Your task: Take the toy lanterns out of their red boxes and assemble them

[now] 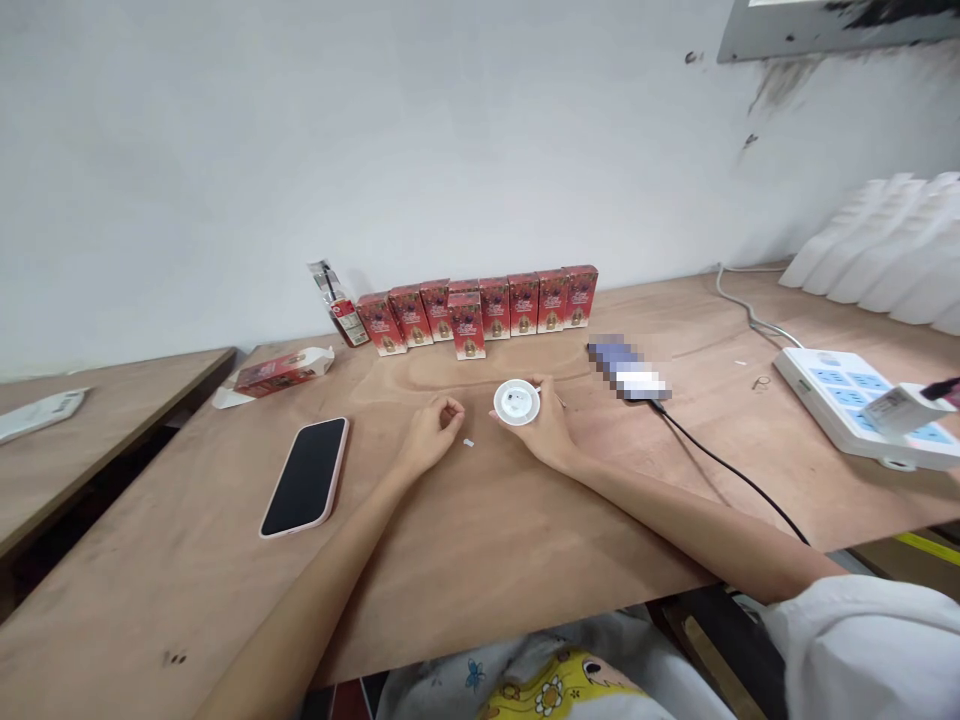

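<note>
My right hand (549, 430) is closed around a small white round cup-shaped piece (516, 402) with a pale inside and small dark marks in its middle. Its open face is turned up toward me. To the left of it, my left hand (433, 437) rests over the table with thumb and fingers curled together. Whether anything tiny is pinched there is hidden. A small white scrap (469, 442) lies on the wood between the two hands. Behind them, several red printed boxes (495, 310) stand in a row, one box (469, 328) set forward of the others.
An opened red box (277, 373) lies on its side at left, near a phone (306, 478). A bottle (346, 318) leans by the row. At right are a blurred-out device (626, 368) with a black cable, a power strip (862, 400) and white stacked pieces (885, 240).
</note>
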`<state>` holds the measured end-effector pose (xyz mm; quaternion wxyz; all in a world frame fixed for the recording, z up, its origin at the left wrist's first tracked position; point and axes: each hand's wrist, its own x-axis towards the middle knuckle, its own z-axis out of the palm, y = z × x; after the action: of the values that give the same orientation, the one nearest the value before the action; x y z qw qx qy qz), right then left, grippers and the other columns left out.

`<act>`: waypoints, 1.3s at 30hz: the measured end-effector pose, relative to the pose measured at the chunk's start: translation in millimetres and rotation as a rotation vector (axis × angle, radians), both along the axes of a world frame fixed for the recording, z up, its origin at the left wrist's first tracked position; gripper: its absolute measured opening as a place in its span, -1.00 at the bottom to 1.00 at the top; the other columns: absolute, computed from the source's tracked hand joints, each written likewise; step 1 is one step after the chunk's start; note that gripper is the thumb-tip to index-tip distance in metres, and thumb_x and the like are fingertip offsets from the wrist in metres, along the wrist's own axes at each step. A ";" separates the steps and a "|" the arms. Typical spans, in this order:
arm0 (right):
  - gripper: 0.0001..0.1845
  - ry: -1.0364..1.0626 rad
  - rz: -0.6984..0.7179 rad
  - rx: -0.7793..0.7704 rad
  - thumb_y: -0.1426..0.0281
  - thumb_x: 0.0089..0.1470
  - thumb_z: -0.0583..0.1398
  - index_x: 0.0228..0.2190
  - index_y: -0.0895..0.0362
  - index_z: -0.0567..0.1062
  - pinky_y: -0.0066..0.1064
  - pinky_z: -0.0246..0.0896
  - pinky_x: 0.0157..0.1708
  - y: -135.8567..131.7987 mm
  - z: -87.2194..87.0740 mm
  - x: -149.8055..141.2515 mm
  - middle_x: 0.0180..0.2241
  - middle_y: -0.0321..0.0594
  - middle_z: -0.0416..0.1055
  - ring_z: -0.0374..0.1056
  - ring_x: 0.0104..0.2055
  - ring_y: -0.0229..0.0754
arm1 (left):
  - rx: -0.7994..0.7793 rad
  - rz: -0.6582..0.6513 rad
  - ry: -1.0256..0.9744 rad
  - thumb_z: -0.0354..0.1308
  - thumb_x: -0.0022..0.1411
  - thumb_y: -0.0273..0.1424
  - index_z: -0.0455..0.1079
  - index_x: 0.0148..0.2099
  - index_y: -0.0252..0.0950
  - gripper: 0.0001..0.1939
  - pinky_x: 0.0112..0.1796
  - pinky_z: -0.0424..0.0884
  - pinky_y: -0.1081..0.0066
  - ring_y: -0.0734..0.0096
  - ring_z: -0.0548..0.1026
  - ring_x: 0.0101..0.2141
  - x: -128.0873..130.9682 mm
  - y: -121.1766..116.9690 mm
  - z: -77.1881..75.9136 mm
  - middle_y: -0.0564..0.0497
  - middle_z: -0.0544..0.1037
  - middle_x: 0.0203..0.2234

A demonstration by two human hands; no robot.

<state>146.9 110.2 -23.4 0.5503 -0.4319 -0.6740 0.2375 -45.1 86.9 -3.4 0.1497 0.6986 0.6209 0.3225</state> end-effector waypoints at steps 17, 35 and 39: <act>-0.40 -0.043 -0.007 0.010 0.16 -0.24 0.34 -0.22 0.09 0.20 -0.18 0.25 -0.20 -1.9 0.9 1.3 -0.22 -0.13 0.40 0.36 -0.19 -0.04 | -0.149 0.146 0.289 0.18 0.07 -0.42 0.46 -0.44 -0.20 -0.94 -0.29 0.32 0.31 0.18 0.50 -0.32 22.3 -30.8 10.0 -0.03 0.58 -0.42; -0.40 -0.047 0.007 -0.019 0.18 -0.24 0.35 -0.22 0.10 0.20 -0.17 0.25 -0.19 -2.7 3.1 1.0 -0.22 -0.11 0.41 0.36 -0.17 -0.03 | -0.241 0.219 0.424 0.20 0.10 -0.32 0.51 -0.36 -0.22 -0.89 -0.27 0.34 0.24 0.08 0.53 -0.31 21.0 -33.5 20.2 -0.10 0.60 -0.38; -0.39 -0.061 0.000 0.004 0.17 -0.25 0.35 -0.22 0.10 0.21 -0.17 0.25 -0.19 -1.6 1.0 1.2 -0.23 -0.12 0.41 0.36 -0.17 -0.02 | -0.264 0.215 0.428 0.18 0.12 -0.31 0.51 -0.35 -0.20 -0.89 -0.27 0.35 0.28 0.12 0.53 -0.29 20.6 -33.2 21.4 -0.07 0.60 -0.37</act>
<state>148.1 108.6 -22.4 0.5305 -0.4376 -0.6909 0.2230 -24.4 53.7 18.0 0.0700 0.6553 0.7457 0.0978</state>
